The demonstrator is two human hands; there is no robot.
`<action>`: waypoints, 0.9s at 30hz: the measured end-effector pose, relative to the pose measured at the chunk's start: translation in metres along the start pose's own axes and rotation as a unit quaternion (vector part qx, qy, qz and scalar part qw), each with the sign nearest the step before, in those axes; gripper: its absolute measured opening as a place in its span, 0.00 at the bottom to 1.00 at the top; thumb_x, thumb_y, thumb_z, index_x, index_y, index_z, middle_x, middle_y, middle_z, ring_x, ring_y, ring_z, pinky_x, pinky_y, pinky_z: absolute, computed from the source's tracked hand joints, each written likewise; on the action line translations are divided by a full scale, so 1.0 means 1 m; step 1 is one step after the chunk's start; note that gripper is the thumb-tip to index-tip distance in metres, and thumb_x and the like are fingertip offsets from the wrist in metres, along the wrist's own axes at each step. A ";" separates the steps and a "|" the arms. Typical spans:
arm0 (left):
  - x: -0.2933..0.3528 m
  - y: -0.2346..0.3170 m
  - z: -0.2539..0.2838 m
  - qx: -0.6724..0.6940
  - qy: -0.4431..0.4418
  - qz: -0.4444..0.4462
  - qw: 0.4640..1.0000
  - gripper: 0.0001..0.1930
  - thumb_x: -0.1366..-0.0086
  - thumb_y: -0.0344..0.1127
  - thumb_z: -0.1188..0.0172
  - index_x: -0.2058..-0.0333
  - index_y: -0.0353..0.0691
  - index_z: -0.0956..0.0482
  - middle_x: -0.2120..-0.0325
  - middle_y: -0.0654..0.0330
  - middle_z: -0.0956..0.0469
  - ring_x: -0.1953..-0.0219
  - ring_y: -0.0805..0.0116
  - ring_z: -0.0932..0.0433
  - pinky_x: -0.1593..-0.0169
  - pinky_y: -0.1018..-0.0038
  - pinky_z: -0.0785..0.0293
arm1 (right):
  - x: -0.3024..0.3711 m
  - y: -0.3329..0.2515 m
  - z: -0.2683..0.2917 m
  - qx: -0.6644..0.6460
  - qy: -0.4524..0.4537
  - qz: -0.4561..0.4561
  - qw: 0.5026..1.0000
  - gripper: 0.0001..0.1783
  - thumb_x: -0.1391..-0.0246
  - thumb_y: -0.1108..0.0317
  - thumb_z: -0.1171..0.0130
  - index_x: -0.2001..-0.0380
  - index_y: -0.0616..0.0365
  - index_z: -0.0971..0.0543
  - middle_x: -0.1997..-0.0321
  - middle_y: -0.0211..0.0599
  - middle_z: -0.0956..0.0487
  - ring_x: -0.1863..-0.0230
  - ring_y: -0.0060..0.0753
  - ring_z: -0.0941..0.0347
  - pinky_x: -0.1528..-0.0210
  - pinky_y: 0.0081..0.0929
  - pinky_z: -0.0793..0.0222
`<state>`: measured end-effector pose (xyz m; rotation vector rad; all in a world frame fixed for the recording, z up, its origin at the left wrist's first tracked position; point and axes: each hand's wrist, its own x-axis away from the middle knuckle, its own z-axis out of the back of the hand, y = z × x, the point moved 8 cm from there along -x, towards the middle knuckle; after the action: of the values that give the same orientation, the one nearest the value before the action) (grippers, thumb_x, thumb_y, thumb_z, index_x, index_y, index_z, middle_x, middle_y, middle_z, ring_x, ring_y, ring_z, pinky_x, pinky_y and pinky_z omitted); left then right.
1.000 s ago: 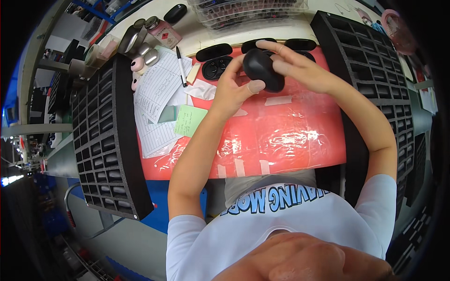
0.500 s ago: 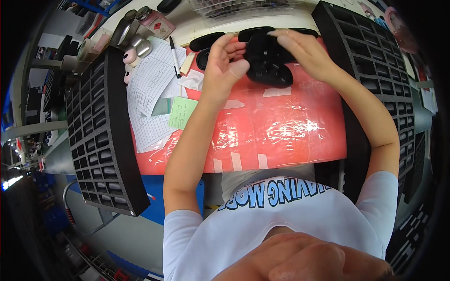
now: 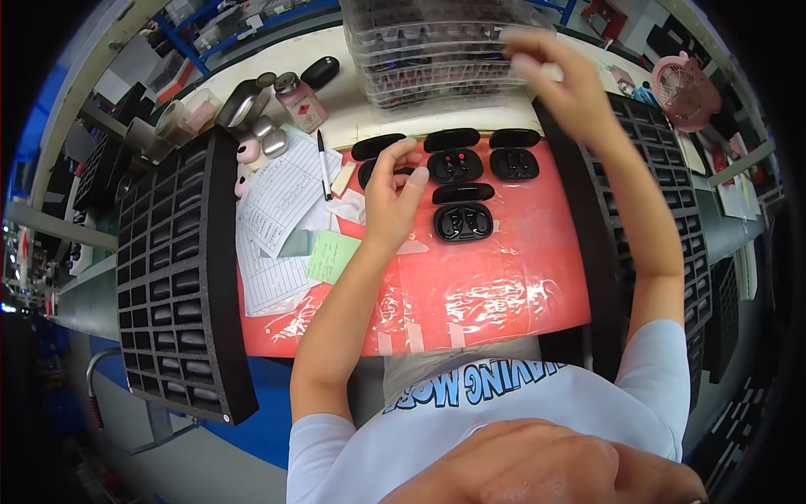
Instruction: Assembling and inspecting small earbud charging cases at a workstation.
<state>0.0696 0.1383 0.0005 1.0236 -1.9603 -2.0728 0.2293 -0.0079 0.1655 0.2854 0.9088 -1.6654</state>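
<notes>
My left hand (image 3: 393, 197) hovers over the red mat (image 3: 495, 294), its fingers loosely curled and apart from the thumb, holding nothing. It partly hides an open black earbud charging case (image 3: 378, 148). Beside that stand two more open cases: a middle one (image 3: 453, 165) with red lights on its earbuds, and a right one (image 3: 514, 163). Closer to me, another open case (image 3: 463, 223) holds two black earbuds. My right hand (image 3: 558, 80), blurred, reaches to the right side of the stacked clear plastic trays (image 3: 437, 88), thumb and fingers apart with nothing visible between them.
Black foam compartment trays flank the mat, one on the left (image 3: 222, 277) and one on the right (image 3: 579, 202). Paper sheets (image 3: 281, 210), a green note (image 3: 332, 256) and a pen (image 3: 324, 168) lie left. Behind them stand a pink bottle (image 3: 300, 105) and a pink fan (image 3: 684, 92).
My right hand has left the black cases and moved up to the clear trays. The front case now rests open on the mat. The view has tilted, showing more of the tray stack.
</notes>
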 end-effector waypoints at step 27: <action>-0.010 0.000 0.016 -0.003 0.007 -0.017 1.000 0.20 0.44 0.24 0.41 0.51 0.36 0.28 0.55 0.58 0.29 0.53 0.70 0.28 0.58 0.77 0.29 | -0.217 0.155 -0.006 -0.061 -0.107 -0.168 0.978 0.19 0.38 0.53 0.51 0.73 0.57 0.24 0.78 0.32 0.25 0.76 0.26 0.30 0.70 0.28 0.35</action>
<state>0.0688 0.1566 0.0033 1.0755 -1.9436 -2.0816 0.4365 0.1463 0.2317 -0.1380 0.9269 -1.8970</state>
